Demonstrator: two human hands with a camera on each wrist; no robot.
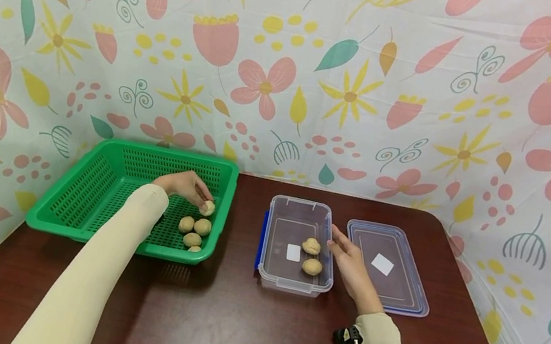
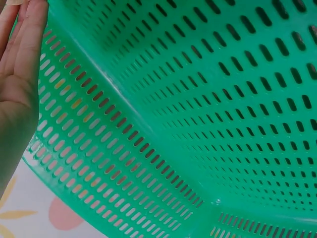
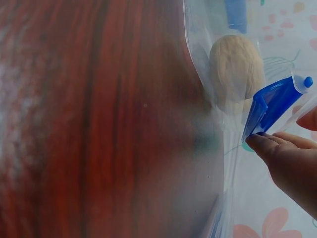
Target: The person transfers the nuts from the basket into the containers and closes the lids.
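In the head view my left hand (image 1: 187,186) is inside the green basket (image 1: 84,187), pinching a walnut (image 1: 207,208) between thumb and fingertips. Below it several walnuts (image 1: 192,239) lie in the basket's right side. Only part of the left hand (image 2: 20,74) shows in the left wrist view, at the upper left. My right hand (image 1: 351,266) rests its fairly straight fingers against the right side of a clear plastic container (image 1: 278,231). Two walnuts (image 1: 312,266) sit inside that container. Up close, the right fingertips touch a blue latch flap (image 3: 275,106).
A clear lid (image 1: 402,280) with a white label lies on the dark wood table (image 1: 226,323), right of the container. Another blue latch (image 1: 261,240) hangs on the container's left side. Behind the table hangs a flowered cloth (image 1: 276,43).
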